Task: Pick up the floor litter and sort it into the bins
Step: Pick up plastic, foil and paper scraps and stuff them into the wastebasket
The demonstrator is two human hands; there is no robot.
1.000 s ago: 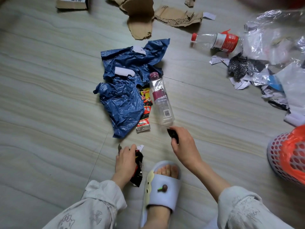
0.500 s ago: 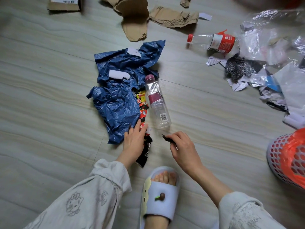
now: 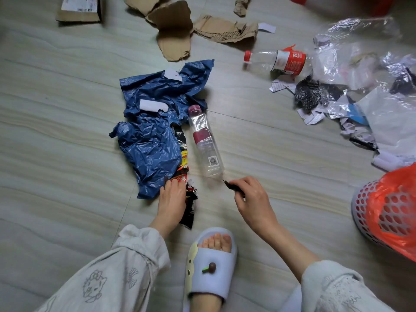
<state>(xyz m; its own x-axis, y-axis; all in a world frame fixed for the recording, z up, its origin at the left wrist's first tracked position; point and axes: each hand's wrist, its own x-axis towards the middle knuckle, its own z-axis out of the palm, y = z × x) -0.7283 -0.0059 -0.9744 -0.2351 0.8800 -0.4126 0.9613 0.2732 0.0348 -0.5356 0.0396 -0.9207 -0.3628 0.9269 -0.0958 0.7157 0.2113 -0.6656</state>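
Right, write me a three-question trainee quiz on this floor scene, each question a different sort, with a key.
1. True or false: the right hand pinches a small dark scrap.
2. Multiple choice: the purple-capped bottle lies A) upright by the red-lined basket, B) on its side just right of the blue plastic bag, C) on the torn cardboard.
3. Fill in: the left hand reaches onto the red-and-black snack ____ while holding a black wrapper.

Key: 1 true; 2 B; 3 wrappers.
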